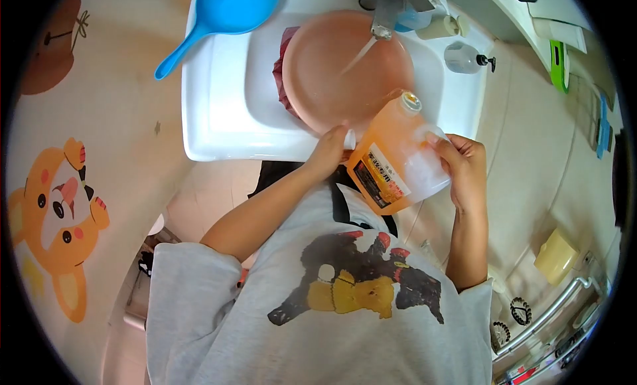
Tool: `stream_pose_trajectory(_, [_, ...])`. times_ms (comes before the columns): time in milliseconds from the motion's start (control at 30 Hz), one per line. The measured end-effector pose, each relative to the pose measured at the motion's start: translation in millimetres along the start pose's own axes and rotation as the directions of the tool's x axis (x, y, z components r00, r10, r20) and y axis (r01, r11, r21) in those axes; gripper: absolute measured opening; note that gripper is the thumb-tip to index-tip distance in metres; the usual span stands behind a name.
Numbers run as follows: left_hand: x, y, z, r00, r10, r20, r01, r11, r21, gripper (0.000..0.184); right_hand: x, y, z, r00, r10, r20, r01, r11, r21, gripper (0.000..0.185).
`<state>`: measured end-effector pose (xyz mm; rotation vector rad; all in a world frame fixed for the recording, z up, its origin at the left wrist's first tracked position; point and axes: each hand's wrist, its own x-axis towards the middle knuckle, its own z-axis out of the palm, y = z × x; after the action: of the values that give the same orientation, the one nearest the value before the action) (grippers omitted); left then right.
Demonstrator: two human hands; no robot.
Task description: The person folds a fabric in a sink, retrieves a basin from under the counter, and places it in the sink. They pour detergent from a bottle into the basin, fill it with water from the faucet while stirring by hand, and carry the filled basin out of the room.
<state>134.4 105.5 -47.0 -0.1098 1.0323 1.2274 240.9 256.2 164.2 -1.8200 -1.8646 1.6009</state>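
An orange plastic jug with a black-and-orange label is tilted in front of me, its uncapped mouth pointing toward the basin. My right hand is closed around the jug's handle side. Beside the jug's left edge, my left hand pinches a small white cap; its other fingers are partly hidden behind the jug. A pink basin sits in the white sink, just beyond both hands. Water runs into it from the metal tap. Dark red cloth shows along the basin's left side.
A blue ladle-shaped scoop lies on the sink's upper left corner, its handle overhanging the edge. At the right rim stands a clear pump bottle, with other bottles behind the tap. A metal rail runs at lower right.
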Motion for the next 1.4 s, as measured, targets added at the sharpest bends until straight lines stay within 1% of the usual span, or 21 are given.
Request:
stream_pose_trajectory(133, [6.0,-8.2,-6.5,1.000,0.002,0.018,-0.003,0.998,0.060,0.053,9.0,-0.5,-1.0,1.000,-0.004,0.025,0.005,1.000,-0.021,0.017])
stream_pose_trajectory(233, [6.5,-14.0,-5.6,1.000,0.005,0.020,-0.005,1.000,0.006,0.053,14.0,-2.2,-2.0,0.999,0.010,0.037,-0.008,0.999,-0.043,0.016])
stream_pose_trajectory(367, [4.1,-14.1,-6.2,1.000,-0.010,0.021,0.009,0.997,0.071,0.053,17.9,0.5,-4.5,0.999,-0.004,0.054,0.007,0.999,-0.047,0.016])
stream_pose_trajectory(400, [7.3,-20.0,-7.2,0.999,0.011,0.031,-0.012,1.000,0.016,0.054,16.9,-0.1,-4.4,0.999,-0.014,0.048,0.016,0.999,-0.040,0.016])
stream_pose_trajectory(500, [-0.1,-10.2,-2.6,0.999,0.048,-0.021,-0.045,0.995,0.091,0.056,7.0,-1.1,-9.1,0.999,-0.008,0.045,0.009,1.000,-0.022,0.017])
stream_pose_trajectory(600, [-12.2,14.6,3.4,0.998,0.045,-0.042,-0.047,0.997,-0.058,0.058,-8.6,-0.5,-18.1,0.998,-0.020,0.064,0.021,1.000,-0.018,0.018])
stream_pose_trajectory(700, [-23.4,42.0,-11.2,0.983,0.121,-0.140,-0.142,0.978,-0.153,0.055,-25.5,1.2,-22.3,0.994,-0.108,0.022,0.107,0.993,0.051,0.017])
stream_pose_trajectory(767, [-32.9,52.9,-19.8,0.848,0.404,-0.342,-0.378,0.915,0.143,0.048,-26.8,0.8,-23.7,0.989,-0.145,-0.018,0.145,0.988,0.051,0.016])
stream_pose_trajectory(800, [-38.2,63.3,-29.8,0.815,0.468,-0.342,-0.386,0.878,0.284,0.043,-27.9,1.1,-23.8,0.986,-0.160,-0.037,0.162,0.985,0.051,0.016])
stream_pose_trajectory(833, [-41.1,69.9,-39.6,0.806,0.510,-0.300,-0.420,0.851,0.317,0.051,-28.7,2.8,-24.9,0.982,-0.179,-0.056,0.182,0.981,0.063,0.016])
stream_pose_trajectory(900, [-51.9,91.7,-47.8,0.800,0.513,-0.312,-0.407,0.845,0.347,0.050,-27.7,9.1,-28.3,0.972,-0.216,-0.089,0.223,0.971,0.086,0.015])
stream_pose_trajectory(933, [-57.3,100.5,-49.7,0.786,0.552,-0.280,-0.464,0.825,0.324,0.045,-25.2,16.7,-31.0,0.960,-0.253,-0.118,0.267,0.957,0.117,0.017])
stream_pose_trajectory(1000, [-62.9,117.3,-43.4,0.744,0.593,-0.308,-0.488,0.797,0.357,0.042,-21.6,33.1,-36.0,0.930,-0.320,-0.180,0.350,0.920,0.174,0.022])
stream_pose_trajectory(1033, [-64.5,123.3,-40.8,0.723,0.614,-0.318,-0.499,0.781,0.374,0.041,-22.6,33.9,-37.1,0.928,-0.319,-0.191,0.361,0.896,0.259,0.025])
stream_pose_trajectory(1067, [-64.8,127.7,-39.2,0.729,0.591,-0.346,-0.528,0.806,0.267,0.035,-23.0,33.8,-38.2,0.925,-0.320,-0.204,0.374,0.862,0.342,0.028])
stream_pose_trajectory(1100, [-66.1,131.2,-37.0,0.743,0.583,-0.329,-0.499,0.810,0.308,0.034,-23.3,33.5,-39.4,0.921,-0.321,-0.221,0.387,0.820,0.421,0.031])
stream_pose_trajectory(1133, [-67.9,133.5,-33.3,0.760,0.572,-0.309,-0.469,0.812,0.348,0.034,-22.9,34.5,-39.3,0.926,-0.285,-0.248,0.363,0.850,0.381,0.039])
stream_pose_trajectory(1167, [-68.2,135.6,-28.4,0.778,0.559,-0.286,-0.440,0.811,0.387,0.034,-23.9,36.7,-39.0,0.927,-0.269,-0.263,0.353,0.864,0.359,0.037])
stream_pose_trajectory(1300, [-70.2,143.0,-4.6,0.832,0.555,-0.021,-0.512,0.780,0.360,0.038,-30.3,49.7,-39.3,0.936,-0.223,-0.273,0.310,0.890,0.335,0.028])
stream_pose_trajectory(1367, [-79.3,151.1,21.6,0.824,0.552,0.128,-0.560,0.761,0.327,0.041,-35.4,45.1,-30.6,0.942,-0.191,-0.277,0.282,0.898,0.339,0.025])
stream_pose_trajectory(1400, [-80.4,151.0,32.2,0.806,0.563,0.182,-0.588,0.725,0.359,0.044,-34.2,54.0,-30.6,0.941,-0.175,-0.289,0.275,0.895,0.352,0.025])
